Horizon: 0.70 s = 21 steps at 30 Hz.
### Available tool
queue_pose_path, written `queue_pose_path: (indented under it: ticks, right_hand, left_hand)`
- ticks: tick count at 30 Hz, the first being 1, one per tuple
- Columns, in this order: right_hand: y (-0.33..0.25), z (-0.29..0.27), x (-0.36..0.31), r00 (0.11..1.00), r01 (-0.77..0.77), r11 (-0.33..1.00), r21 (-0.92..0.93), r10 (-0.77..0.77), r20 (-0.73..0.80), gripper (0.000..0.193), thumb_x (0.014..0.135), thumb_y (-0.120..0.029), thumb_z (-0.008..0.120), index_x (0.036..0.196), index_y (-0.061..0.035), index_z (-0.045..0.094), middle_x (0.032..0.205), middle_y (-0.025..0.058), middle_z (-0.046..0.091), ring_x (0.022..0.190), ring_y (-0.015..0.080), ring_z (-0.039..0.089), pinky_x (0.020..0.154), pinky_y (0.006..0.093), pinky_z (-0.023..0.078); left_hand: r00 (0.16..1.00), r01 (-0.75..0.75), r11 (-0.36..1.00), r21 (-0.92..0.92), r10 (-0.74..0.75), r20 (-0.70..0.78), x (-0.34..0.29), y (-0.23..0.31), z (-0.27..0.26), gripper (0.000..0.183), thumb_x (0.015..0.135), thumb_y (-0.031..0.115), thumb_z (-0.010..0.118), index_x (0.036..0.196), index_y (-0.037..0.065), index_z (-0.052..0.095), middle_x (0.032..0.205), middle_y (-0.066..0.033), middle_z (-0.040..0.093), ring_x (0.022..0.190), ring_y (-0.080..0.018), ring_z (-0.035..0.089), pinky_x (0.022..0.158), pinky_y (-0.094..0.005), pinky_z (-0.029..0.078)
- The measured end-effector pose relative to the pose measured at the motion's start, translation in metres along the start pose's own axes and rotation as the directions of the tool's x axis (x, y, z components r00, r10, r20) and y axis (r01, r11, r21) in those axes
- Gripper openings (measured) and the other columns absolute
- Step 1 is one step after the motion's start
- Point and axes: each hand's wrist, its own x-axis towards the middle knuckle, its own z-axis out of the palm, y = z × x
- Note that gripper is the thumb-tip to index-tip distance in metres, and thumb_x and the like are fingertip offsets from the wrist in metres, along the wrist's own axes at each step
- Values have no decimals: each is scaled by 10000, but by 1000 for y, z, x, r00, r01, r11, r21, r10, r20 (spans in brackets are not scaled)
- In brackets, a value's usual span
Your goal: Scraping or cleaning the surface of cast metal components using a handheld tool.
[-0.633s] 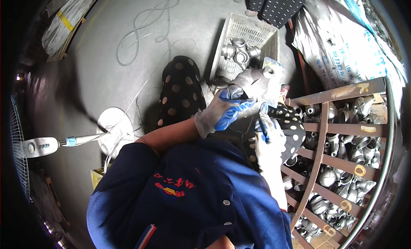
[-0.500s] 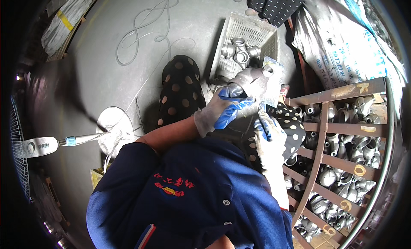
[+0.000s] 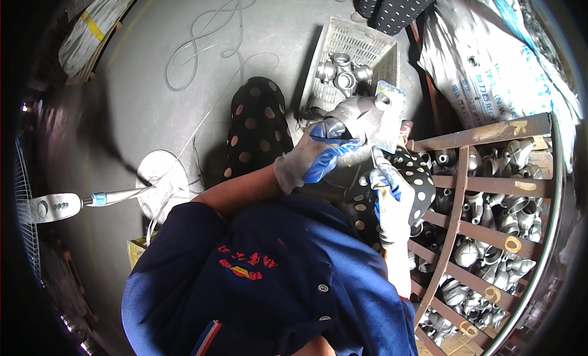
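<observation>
My left hand (image 3: 313,160), in a white glove with a blue coated palm, is closed round the near end of a grey metal pipe fitting (image 3: 355,114). The fitting lies tilted against a pale, worn plate (image 3: 392,105), its small round opening pointing up at the far right. My right hand (image 3: 392,190), gloved alike, is closed just below the plate, nearer to me. From its fingers a slim greyish tip points at the plate's lower edge; what it belongs to cannot be made out. The hand is apart from the fitting.
Beyond the fitting stands a pale plastic crate (image 3: 386,49) holding several metal fittings (image 3: 344,80). A slatted brown metal rack (image 3: 490,184) with many fittings is at right, below a white sack (image 3: 465,68). At left are a fan (image 3: 58,208) and a floor hose (image 3: 195,43). Another person's legs (image 3: 398,10) show at the top.
My right hand has drawn slightly nearer to me and to the right, its fingers now more bunched. My left hand and the fitting have hardly moved.
</observation>
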Motion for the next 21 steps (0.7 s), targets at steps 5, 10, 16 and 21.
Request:
queue_pose_path:
  ticks: [5, 10, 16, 21]
  right_hand:
    - [10, 2, 6, 940, 312, 865, -394, -341, -3, 268, 782, 13, 491, 1012, 54, 623, 861, 150, 651, 748, 233, 631, 709, 321, 500]
    - [7, -6, 4, 963, 269, 887, -376, -261, 73, 301, 762, 24, 488, 1030, 55, 621, 878, 165, 652, 776, 252, 635, 743, 334, 498]
    - [11, 0, 6, 966, 245, 931, -270, -258, -16, 316, 782, 48, 455, 1057, 55, 609, 912, 161, 654, 773, 216, 634, 727, 313, 495]
    - [-1, -6, 2, 996, 35, 994, -104, -26, 85, 339, 819, 18, 503, 1142, 14, 605, 828, 75, 634, 682, 92, 578, 600, 223, 460]
  left_hand:
    - [999, -41, 996, 80, 40, 9, 0, 11, -3, 307, 843, 103, 506, 1099, -21, 621, 1128, -193, 582, 1038, -300, 560, 902, -368, 432]
    - [998, 37, 994, 101, -43, 53, -1, 13, -5, 319, 836, 123, 497, 1090, -17, 632, 1135, -204, 574, 1040, -316, 557, 909, -382, 427]
    - [999, -42, 997, 61, 42, 7, -1, 5, -5, 317, 844, 129, 493, 1086, -20, 634, 1135, -199, 580, 1042, -319, 558, 922, -375, 420]
    - [995, 49, 999, -2, -48, 83, -4, -2, -5, 317, 860, 112, 506, 1120, -41, 603, 1159, -190, 574, 1057, -270, 560, 919, -343, 425]
